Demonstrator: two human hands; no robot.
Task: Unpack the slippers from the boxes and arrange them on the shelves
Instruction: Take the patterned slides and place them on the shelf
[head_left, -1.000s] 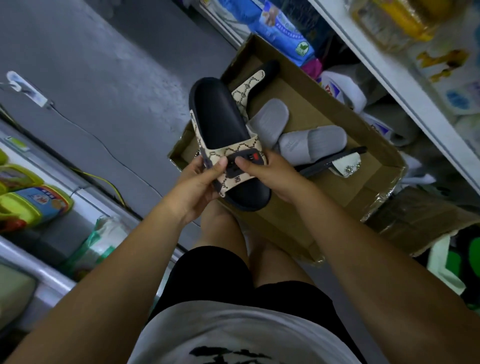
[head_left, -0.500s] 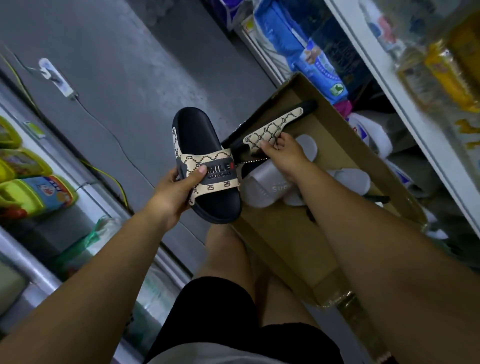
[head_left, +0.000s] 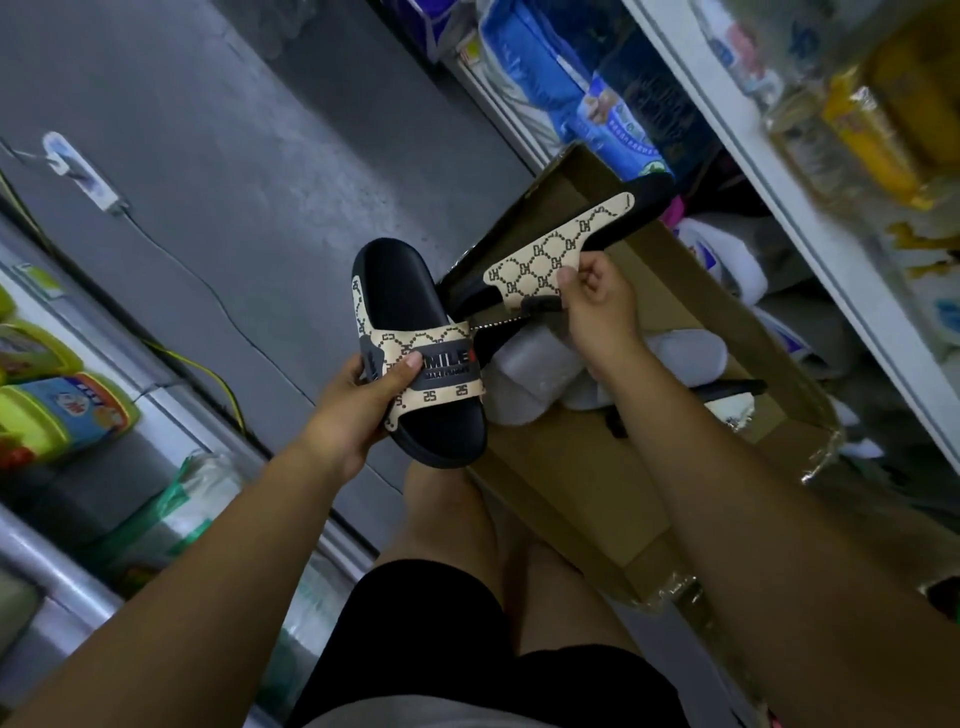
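My left hand (head_left: 358, 410) grips a black slipper (head_left: 400, 291) with a beige patterned strap, thumb on the strap, sole down. My right hand (head_left: 597, 301) pinches the beige strap of the matching second slipper (head_left: 540, 260), which is turned on its side above the open cardboard box (head_left: 587, 467). A thin cord runs between the two slippers. Grey slippers (head_left: 530, 379) lie in the box below my right hand, and a dark flat sandal (head_left: 732, 389) lies at the box's right side.
White shelving (head_left: 810, 218) with bottles and packets runs along the right. Blue packs (head_left: 613, 114) sit behind the box. Yellow-green containers (head_left: 62, 410) stand on a low shelf at left. Grey floor with a cable and power strip (head_left: 83, 171) lies ahead. My knees are under the box.
The two slippers were held together in both hands, then pulled apart. My right hand now holds the second slipper lifted to the right; my left keeps the first one.
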